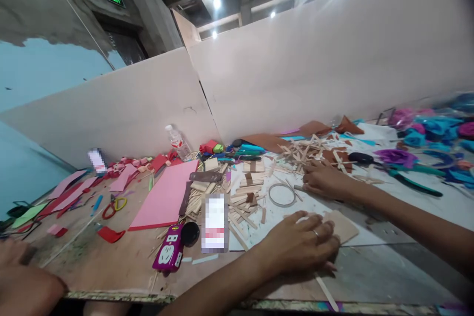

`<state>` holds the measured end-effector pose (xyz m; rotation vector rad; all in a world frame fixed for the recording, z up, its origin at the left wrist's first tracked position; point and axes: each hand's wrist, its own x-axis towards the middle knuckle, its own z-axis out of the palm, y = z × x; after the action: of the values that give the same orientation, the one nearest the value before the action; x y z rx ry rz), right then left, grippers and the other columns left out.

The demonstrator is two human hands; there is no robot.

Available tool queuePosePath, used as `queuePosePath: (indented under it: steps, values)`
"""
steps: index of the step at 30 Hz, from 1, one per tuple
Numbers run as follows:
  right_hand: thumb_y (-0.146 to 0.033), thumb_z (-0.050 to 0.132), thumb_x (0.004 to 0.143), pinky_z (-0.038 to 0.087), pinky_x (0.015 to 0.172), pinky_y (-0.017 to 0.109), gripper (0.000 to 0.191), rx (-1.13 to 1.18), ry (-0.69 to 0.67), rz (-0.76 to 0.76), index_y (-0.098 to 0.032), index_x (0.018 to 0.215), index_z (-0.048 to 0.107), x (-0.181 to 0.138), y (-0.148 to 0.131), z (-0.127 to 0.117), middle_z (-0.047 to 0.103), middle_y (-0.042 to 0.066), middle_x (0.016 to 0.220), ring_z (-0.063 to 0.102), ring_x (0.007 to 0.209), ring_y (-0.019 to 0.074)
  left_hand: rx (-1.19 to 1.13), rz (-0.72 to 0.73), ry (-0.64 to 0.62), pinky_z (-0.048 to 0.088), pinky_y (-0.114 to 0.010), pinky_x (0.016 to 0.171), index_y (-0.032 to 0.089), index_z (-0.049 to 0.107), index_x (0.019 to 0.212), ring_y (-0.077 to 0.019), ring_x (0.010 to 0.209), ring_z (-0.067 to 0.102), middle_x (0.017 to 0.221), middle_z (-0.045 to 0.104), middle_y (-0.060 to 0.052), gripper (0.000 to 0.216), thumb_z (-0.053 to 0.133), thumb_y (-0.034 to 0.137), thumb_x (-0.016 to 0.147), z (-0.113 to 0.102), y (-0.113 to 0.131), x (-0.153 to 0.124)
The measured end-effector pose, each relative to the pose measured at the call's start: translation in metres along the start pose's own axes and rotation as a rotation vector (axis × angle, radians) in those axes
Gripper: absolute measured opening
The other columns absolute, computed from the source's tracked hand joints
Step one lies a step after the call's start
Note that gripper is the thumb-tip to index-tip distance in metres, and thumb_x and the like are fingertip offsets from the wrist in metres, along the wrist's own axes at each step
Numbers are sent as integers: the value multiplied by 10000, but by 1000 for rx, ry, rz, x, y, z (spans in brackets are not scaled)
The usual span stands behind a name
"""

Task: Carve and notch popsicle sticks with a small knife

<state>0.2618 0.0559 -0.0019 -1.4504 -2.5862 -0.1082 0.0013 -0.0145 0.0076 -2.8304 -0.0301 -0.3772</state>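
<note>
at the near edge of the bench (111,261) the left hand (301,246) lies palm down, fingers (318,232) loosely spread and flat, their tips resting on a tan card (346,224). a purple case (169,248) lies well to its left. just beyond, a tape ring (282,194) sits between the hands. the right hand (325,181) rests farther in, fingers curled downward at the edge of the pile of wooden sticks (303,150); whether they pinch anything cannot be told. a pink sheet (166,195) lies to the left, a bottle (177,142) stands by the partition (333,59).
</note>
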Motion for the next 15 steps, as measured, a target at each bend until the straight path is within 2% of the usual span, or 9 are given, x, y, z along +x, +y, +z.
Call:
queuePosePath:
  steps: [3,7,11,15]
  values:
    - [-355,578,1003,382,907,449,289,-5,8,-12,-199,834,753,2,-6,5,707,132,1047,583,1086,327,-48,-23,-34,458,-413,1110,110,639,1332,-282,1341,578,1449,609,-173,598,406,591,1063,7,0,8]
    - [-234,584,986,385,873,436,173,-5,32,0,-177,907,727,-4,-11,10,713,127,1008,598,1054,318,-70,-39,-23,421,-408,1162,68,619,1372,-295,1367,563,1492,594,-179,676,370,616,1063,18,-1,4]
    - [-325,421,1077,416,813,446,308,32,83,55,-198,992,689,-28,-12,3,698,121,933,615,958,315,-63,-51,-11,424,-422,1165,44,605,1395,-313,1381,566,1484,603,-214,684,438,609,1047,26,-1,-4]
    - [-443,455,1065,481,773,454,261,326,292,132,-293,1043,667,-54,-12,-1,687,135,934,649,873,300,-84,-42,44,476,-432,1116,62,656,1328,-298,1313,612,1461,629,-200,561,484,525,1060,31,-4,-8]
